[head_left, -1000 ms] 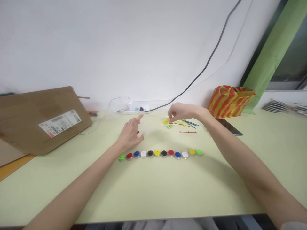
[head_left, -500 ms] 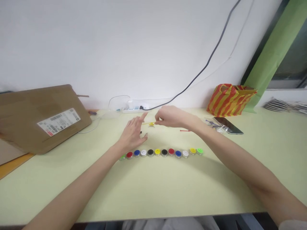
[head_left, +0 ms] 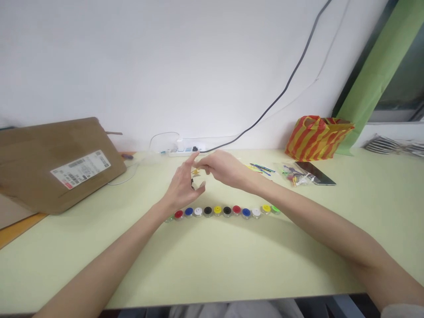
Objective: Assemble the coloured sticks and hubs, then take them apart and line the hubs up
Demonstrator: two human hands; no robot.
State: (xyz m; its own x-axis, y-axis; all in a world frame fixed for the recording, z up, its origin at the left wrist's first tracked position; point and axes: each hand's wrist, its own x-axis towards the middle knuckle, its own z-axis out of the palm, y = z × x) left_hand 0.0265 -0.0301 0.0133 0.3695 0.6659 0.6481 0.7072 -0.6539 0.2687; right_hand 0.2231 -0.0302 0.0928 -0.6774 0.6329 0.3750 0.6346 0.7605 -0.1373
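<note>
My left hand (head_left: 182, 183) is over the far middle of the table, index finger raised and thumb apart. A small dark object (head_left: 192, 183) shows beside its palm, partly hidden. Close to those fingertips, my right hand (head_left: 217, 167) is closed in a pinch on a thin yellow strip, now mostly covered by the fingers. Just beneath the pinch is a small yellow piece (head_left: 196, 172), too blurred to name. Nearer me runs a curved row of small round clear containers with coloured lids (head_left: 217, 210); my left wrist partly covers the green one at its left end.
Thin coloured strips (head_left: 261, 168) lie right of my right hand. Beyond them are a clear plastic bag (head_left: 298, 175), a dark tablet (head_left: 316, 172) and a striped bag (head_left: 318, 139). A cardboard box (head_left: 66, 163) stands left. A power strip (head_left: 182, 152) sits against the wall.
My right hand has moved left, close to my left fingertips, and the small yellow piece has shifted left with it. More coloured strips are uncovered on the right. My left hand has barely moved.
</note>
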